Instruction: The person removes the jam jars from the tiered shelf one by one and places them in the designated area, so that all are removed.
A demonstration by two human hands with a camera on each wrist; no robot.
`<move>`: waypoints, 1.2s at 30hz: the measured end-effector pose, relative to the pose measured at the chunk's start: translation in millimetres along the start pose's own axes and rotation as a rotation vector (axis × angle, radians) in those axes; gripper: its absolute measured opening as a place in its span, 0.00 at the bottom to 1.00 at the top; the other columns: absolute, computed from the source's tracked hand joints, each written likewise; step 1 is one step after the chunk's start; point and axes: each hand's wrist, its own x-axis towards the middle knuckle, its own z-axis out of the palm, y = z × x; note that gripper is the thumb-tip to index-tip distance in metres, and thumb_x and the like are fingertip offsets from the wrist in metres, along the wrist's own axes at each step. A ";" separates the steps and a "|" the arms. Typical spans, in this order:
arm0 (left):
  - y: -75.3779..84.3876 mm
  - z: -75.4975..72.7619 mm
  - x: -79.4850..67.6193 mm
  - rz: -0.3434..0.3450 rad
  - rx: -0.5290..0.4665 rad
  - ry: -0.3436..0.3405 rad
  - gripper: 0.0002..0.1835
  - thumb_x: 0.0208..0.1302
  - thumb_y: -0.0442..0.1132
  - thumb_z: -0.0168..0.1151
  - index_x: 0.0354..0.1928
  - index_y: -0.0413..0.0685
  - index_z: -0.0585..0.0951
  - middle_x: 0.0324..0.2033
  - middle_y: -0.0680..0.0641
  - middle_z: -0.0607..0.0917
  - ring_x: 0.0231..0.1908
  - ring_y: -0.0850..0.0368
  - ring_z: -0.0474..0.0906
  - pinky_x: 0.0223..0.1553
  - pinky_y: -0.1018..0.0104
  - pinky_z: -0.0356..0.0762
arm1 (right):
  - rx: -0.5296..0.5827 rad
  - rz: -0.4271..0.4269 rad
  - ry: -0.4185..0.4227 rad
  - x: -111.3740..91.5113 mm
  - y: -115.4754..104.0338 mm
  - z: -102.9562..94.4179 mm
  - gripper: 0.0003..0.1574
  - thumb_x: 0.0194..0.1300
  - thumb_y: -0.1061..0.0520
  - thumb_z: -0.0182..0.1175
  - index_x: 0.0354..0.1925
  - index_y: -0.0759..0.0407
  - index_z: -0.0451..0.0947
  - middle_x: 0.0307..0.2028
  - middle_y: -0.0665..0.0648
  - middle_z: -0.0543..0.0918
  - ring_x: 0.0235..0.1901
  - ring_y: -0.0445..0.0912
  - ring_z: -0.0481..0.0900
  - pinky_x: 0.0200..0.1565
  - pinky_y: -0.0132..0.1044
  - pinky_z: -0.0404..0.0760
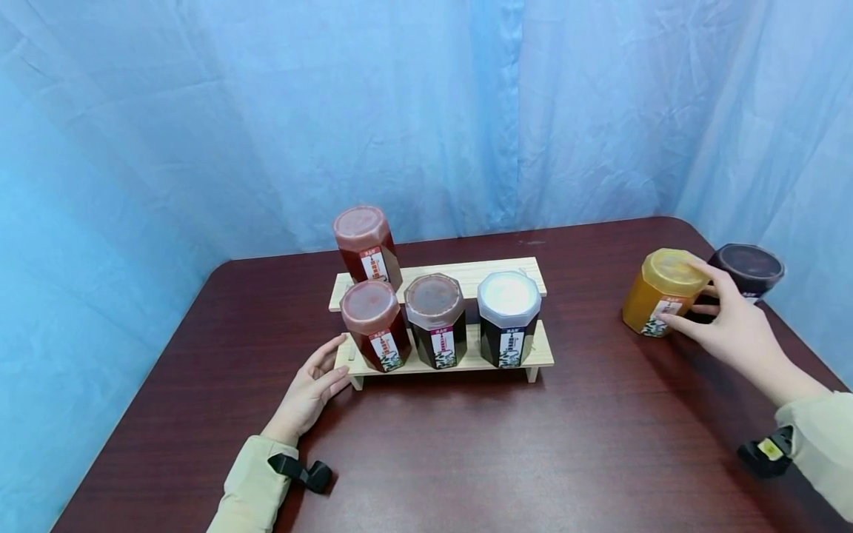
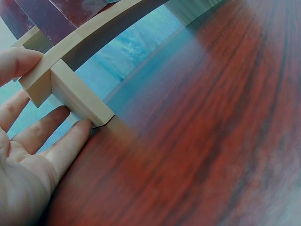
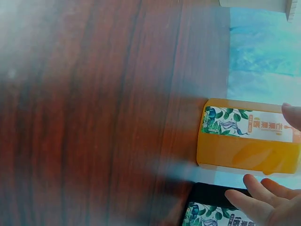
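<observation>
A yellow jar [image 1: 656,292] with a white label stands upright on the table. My right hand [image 1: 736,326] is around its right side, thumb at the label. In the right wrist view the fingers [image 3: 254,200] are spread beside the jar, with a gap between. A dark jar [image 1: 746,270] stands just behind that hand. My left hand [image 1: 309,389] holds the left end of a two-tier wooden rack [image 1: 469,363]. In the left wrist view its thumb [image 2: 21,63] lies on the board's end, while other fingers touch the rack's leg [image 2: 77,89].
On the rack's front tier stand a red jar [image 1: 376,329], a brown jar [image 1: 436,322] and a dark jar with a whitish lid [image 1: 509,318]. Another red jar [image 1: 366,244] is on the back tier's left end. Blue curtains [image 1: 373,111] surround the dark wooden table [image 1: 466,459].
</observation>
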 end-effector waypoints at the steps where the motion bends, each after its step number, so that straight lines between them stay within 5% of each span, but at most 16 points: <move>1: -0.2 -0.2 0.0 0.002 0.001 0.000 0.34 0.67 0.31 0.53 0.72 0.40 0.52 0.53 0.62 0.74 0.50 0.67 0.76 0.48 0.71 0.77 | -0.006 0.003 0.001 -0.7 0.2 -0.5 0.60 0.57 0.49 0.68 0.75 0.42 0.41 0.58 0.77 0.66 0.46 0.65 0.75 0.27 0.16 0.66; 4: -0.7 -0.9 -0.4 0.003 -0.002 -0.002 0.34 0.67 0.30 0.53 0.72 0.40 0.52 0.53 0.63 0.74 0.50 0.67 0.76 0.47 0.71 0.77 | -0.026 0.010 0.001 -2.8 -0.2 -1.9 0.58 0.57 0.48 0.67 0.74 0.49 0.43 0.57 0.77 0.67 0.41 0.45 0.78 0.27 0.16 0.65; 7: -0.6 -0.9 -1.0 0.003 -0.004 0.000 0.34 0.67 0.30 0.53 0.72 0.40 0.52 0.53 0.62 0.75 0.49 0.67 0.76 0.47 0.71 0.77 | -0.051 0.026 0.012 -5.0 -3.0 -2.7 0.55 0.58 0.47 0.66 0.73 0.57 0.46 0.56 0.77 0.68 0.39 0.43 0.78 0.27 0.21 0.71; 11: -0.4 -0.2 -1.3 -0.003 0.003 0.011 0.34 0.67 0.32 0.54 0.72 0.41 0.53 0.54 0.60 0.73 0.49 0.68 0.77 0.47 0.71 0.77 | -0.081 0.074 0.027 -8.2 -10.1 -1.7 0.52 0.60 0.46 0.64 0.70 0.64 0.49 0.55 0.78 0.68 0.46 0.69 0.73 0.34 0.48 0.81; 13: -0.2 0.4 -1.1 -0.004 0.011 0.014 0.34 0.66 0.32 0.55 0.71 0.41 0.54 0.54 0.58 0.73 0.49 0.67 0.77 0.47 0.71 0.77 | -0.088 0.101 0.036 -10.2 -13.8 -1.4 0.50 0.60 0.45 0.64 0.68 0.66 0.51 0.55 0.78 0.68 0.47 0.70 0.73 0.37 0.60 0.78; 20: 0.4 0.6 -0.3 -0.020 0.013 0.021 0.34 0.66 0.31 0.54 0.71 0.42 0.54 0.55 0.57 0.72 0.49 0.67 0.77 0.47 0.71 0.77 | -0.092 0.111 0.037 -16.4 -24.9 -3.1 0.48 0.60 0.44 0.64 0.65 0.70 0.56 0.51 0.76 0.70 0.46 0.70 0.74 0.38 0.62 0.76; 23: 0.3 -0.1 0.2 -0.022 0.013 0.019 0.34 0.67 0.30 0.53 0.72 0.42 0.53 0.55 0.57 0.71 0.49 0.67 0.77 0.47 0.71 0.77 | -0.091 0.088 0.030 -16.9 -28.6 -2.1 0.46 0.60 0.45 0.64 0.64 0.69 0.57 0.50 0.76 0.72 0.45 0.70 0.75 0.37 0.60 0.77; 26: -0.3 -0.7 0.8 -0.023 0.012 0.015 0.34 0.67 0.30 0.52 0.72 0.42 0.53 0.56 0.57 0.71 0.49 0.67 0.76 0.47 0.71 0.77 | -0.093 0.074 0.028 -16.5 -30.7 -0.7 0.45 0.58 0.45 0.66 0.62 0.68 0.59 0.49 0.74 0.74 0.44 0.67 0.76 0.32 0.44 0.80; 29: -0.4 -0.8 0.9 -0.023 0.009 0.015 0.34 0.67 0.30 0.52 0.72 0.42 0.53 0.55 0.58 0.72 0.49 0.67 0.76 0.47 0.71 0.77 | -0.072 0.058 0.010 -16.0 -31.5 -0.7 0.42 0.58 0.45 0.66 0.61 0.65 0.62 0.48 0.71 0.76 0.37 0.39 0.82 0.28 0.26 0.74; 32: -0.1 -0.8 0.8 -0.019 0.008 0.014 0.34 0.67 0.30 0.52 0.72 0.42 0.53 0.55 0.59 0.72 0.49 0.67 0.77 0.47 0.71 0.77 | -0.042 0.038 -0.009 -15.9 -32.5 -0.5 0.38 0.57 0.45 0.67 0.58 0.62 0.65 0.45 0.62 0.80 0.30 0.15 0.69 0.27 0.20 0.67; 36: 0.2 -0.9 0.8 -0.016 0.006 0.009 0.34 0.67 0.30 0.52 0.72 0.41 0.52 0.54 0.60 0.73 0.48 0.67 0.77 0.47 0.71 0.77 | 0.006 0.020 -0.013 -16.5 -35.1 3.4 0.37 0.57 0.45 0.68 0.58 0.61 0.67 0.38 0.38 0.77 0.30 0.11 0.66 0.29 0.17 0.67</move>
